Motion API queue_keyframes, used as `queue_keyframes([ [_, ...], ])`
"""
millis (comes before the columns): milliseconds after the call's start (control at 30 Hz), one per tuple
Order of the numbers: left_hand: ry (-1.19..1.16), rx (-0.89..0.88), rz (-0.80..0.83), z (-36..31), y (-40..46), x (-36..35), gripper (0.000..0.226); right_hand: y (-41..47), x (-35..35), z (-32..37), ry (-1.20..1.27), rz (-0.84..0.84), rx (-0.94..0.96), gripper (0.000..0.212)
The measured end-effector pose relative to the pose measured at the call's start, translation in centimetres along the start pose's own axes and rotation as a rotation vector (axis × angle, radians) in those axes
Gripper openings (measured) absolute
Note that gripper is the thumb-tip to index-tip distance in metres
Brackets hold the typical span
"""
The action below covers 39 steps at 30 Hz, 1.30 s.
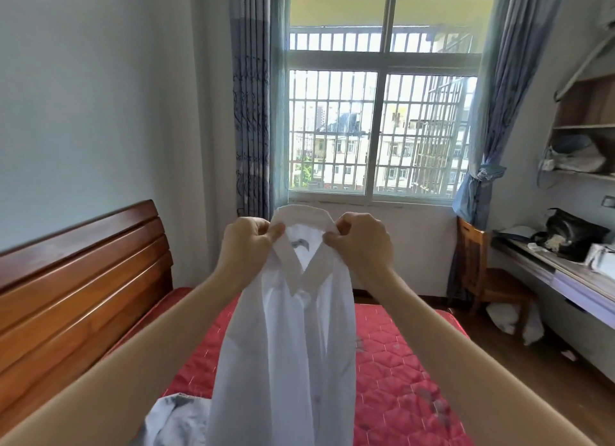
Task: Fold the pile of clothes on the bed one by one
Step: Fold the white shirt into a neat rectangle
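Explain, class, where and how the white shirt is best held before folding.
Probably at the collar, one hand from each side, as the left hand and right hand pinch it now: the shirt then hangs straight over the bed.

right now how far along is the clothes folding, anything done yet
No folded garment shows anywhere on the red mattress, so nothing looks finished. In hand: the white shirt, held up unfolded by its collar, the left hand and right hand each pinching one side while it hangs over the bed. Left to do: fold this shirt, then the crumpled grey garment lying at the near edge. Any more clothes would be out of view.
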<state>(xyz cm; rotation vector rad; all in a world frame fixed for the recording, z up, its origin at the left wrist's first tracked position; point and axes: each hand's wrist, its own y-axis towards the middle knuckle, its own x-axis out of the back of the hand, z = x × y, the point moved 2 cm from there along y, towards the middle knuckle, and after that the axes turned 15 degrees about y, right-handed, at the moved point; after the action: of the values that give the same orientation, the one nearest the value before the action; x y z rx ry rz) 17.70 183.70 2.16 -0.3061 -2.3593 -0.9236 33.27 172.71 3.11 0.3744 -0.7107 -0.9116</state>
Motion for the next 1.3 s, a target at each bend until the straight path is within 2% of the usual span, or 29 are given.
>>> queue_keyframes([
  [200, -0.234, 0.014, -0.011, -2.6, -1.7, -1.1, 0.043, -2.8, -2.2, 3.3, 0.176, 0.003, 0.203, 0.031],
  [300, -0.541, 0.063, 0.083, -2.5, -2.0, -0.3, 0.042, -3.0, -1.6, 3.7, 0.363, 0.150, 0.234, 0.019],
  [400, -0.635, 0.073, 0.125, -2.0, -2.1, 0.1, 0.027, -2.9, -1.5, 3.2, 0.387, 0.335, 0.219, 0.024],
  [433, -0.634, 0.073, 0.124, -1.8, -2.1, 0.1, 0.021, -2.8, -1.3, 3.0, 0.376, 0.350, 0.224, 0.025],
  [500, -0.606, 0.053, 0.132, -1.4, -2.2, 0.0, 0.013, -2.1, -0.5, 2.6, 0.329, 0.257, 0.271, 0.026],
  [567, -0.543, -0.002, 0.162, -1.6, -2.5, -0.1, 0.015, -1.2, 0.5, 2.5, 0.273, 0.179, 0.303, 0.055],
  [600, -0.500, -0.043, 0.182, -1.8, -2.6, -0.2, 0.015, -0.7, 0.8, 2.4, 0.279, 0.214, 0.291, 0.072],
  [633, -0.458, -0.089, 0.196, -2.0, -2.8, -0.2, 0.013, -0.3, 1.0, 2.5, 0.318, 0.290, 0.245, 0.080],
  [667, -0.414, -0.136, 0.197, -2.2, -2.9, -0.3, 0.012, 0.0, 1.1, 2.5, 0.397, 0.389, 0.175, 0.076],
  [733, -0.286, -0.222, 0.149, -2.3, -3.0, -0.3, 0.014, 0.2, 1.2, 2.3, 0.579, 0.567, 0.042, 0.044],
  [800, -0.195, -0.276, 0.083, -2.0, -2.9, -0.3, 0.011, 0.2, 1.2, 1.9, 0.679, 0.557, 0.033, 0.021],
  [867, -0.207, -0.285, 0.034, -1.4, -2.9, -0.2, 0.005, 0.1, 0.9, 1.4, 0.712, 0.473, 0.048, 0.017],
  [900, -0.229, -0.272, 0.031, -1.0, -3.0, -0.3, 0.013, 0.0, 0.7, 1.2, 0.723, 0.441, 0.049, 0.017],
  [967, -0.270, -0.213, 0.086, 0.5, -3.4, -1.1, 0.030, 0.0, 0.4, 0.7, 0.758, 0.398, 0.019, 0.011],
  [1033, -0.264, -0.170, 0.177, 2.8, -4.1, -2.3, 0.034, 0.4, 0.6, 0.2, 0.780, 0.351, -0.006, 0.009],
  [1133, -0.088, -0.133, 0.192, 7.5, -5.5, -4.5, 0.025, 1.1, 1.5, -0.3, 0.785, 0.291, -0.022, 0.009],
  [1233, 0.126, -0.088, 0.160, 11.2, -7.2, -7.1, 0.029, 1.6, 2.1, -0.5, 0.789, 0.237, -0.048, 0.010],
  [1300, 0.152, -0.073, 0.137, 12.1, -8.6, -8.6, 0.012, 1.8, 2.3, -0.7, 0.768, 0.194, -0.066, 0.012],
])
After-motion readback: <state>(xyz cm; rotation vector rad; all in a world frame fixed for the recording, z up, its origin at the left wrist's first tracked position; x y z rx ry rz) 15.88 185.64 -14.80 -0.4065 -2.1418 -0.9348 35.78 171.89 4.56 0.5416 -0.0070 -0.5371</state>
